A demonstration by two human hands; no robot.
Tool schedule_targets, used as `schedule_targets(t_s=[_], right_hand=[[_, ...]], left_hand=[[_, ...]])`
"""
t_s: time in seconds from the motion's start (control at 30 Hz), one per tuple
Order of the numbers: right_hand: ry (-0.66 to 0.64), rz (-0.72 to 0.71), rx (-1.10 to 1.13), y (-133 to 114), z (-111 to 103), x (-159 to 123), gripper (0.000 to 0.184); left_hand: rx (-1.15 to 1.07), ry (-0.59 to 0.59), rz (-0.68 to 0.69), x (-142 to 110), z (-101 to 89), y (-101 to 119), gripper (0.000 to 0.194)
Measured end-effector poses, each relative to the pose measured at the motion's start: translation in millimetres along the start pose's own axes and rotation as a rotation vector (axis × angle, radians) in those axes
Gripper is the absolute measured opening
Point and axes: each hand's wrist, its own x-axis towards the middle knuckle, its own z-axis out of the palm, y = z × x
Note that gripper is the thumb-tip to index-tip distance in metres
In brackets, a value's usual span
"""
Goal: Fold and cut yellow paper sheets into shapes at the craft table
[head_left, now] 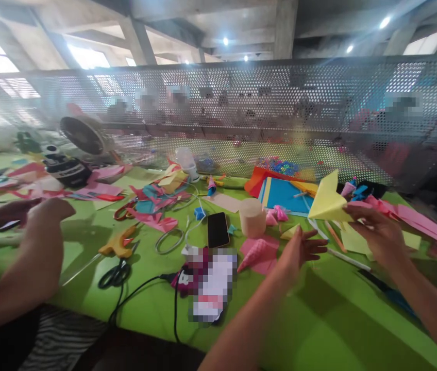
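Observation:
My right hand (375, 231) is closed on the corner of a folded yellow paper (329, 202) and holds it up above the green table (330, 319). Just left of it, my left hand (299, 248) hovers with fingers spread and nothing in it, close to a small yellow paper cone (290, 233). A pink paper cone (252, 254) lies on a pink sheet beside my left wrist. More yellow sheets (353, 240) lie under my right hand.
A co-worker's arm (35, 252) rests on the table at the left. Around lie a black phone (217, 229), a beige tape roll (252, 217), scissors (116, 273), a glue gun (120, 245), black cables, blue and orange sheets (282, 195) and pink scraps. A perforated metal screen (241, 113) closes the far edge.

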Motion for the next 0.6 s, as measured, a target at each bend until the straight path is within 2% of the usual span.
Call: schedule_targets(t_s=[0.1, 0.17, 0.27, 0.37, 0.47, 0.53, 0.6], right_hand=[[-0.093, -0.081, 0.0, -5.0, -8.2, -40.5, 0.007], [-0.117, -0.122, -0.031, -4.0, -10.1, -57.4, 0.004], [-0.125, -0.147, -0.083, 0.1, -10.4, -69.1, 0.005], [-0.108, -0.144, -0.084, 2.5, -11.3, -72.6, 0.008], [-0.072, -0.071, -0.031, 1.6, -15.7, -75.6, 0.028], [-0.062, 0.043, 0.056, 0.7, -19.1, -78.0, 0.04], [-0.052, 0.16, 0.191, 0.8, -20.8, -80.0, 0.043]], left_hand=[[-0.105, -0.089, -0.037, 0.7, -0.7, -1.5, 0.084], [-0.109, -0.09, -0.007, -2.1, 0.5, -1.0, 0.073], [-0.054, -0.025, 0.042, -6.0, 1.2, 0.1, 0.049], [0.0, 0.096, 0.038, -5.8, 0.2, 0.5, 0.048], [0.119, 0.127, 0.061, -4.6, -0.1, 1.9, 0.051], [0.232, 0.127, 0.093, -5.1, 0.9, 3.4, 0.049], [0.334, 0.136, 0.105, -6.4, 2.5, 4.0, 0.046]])
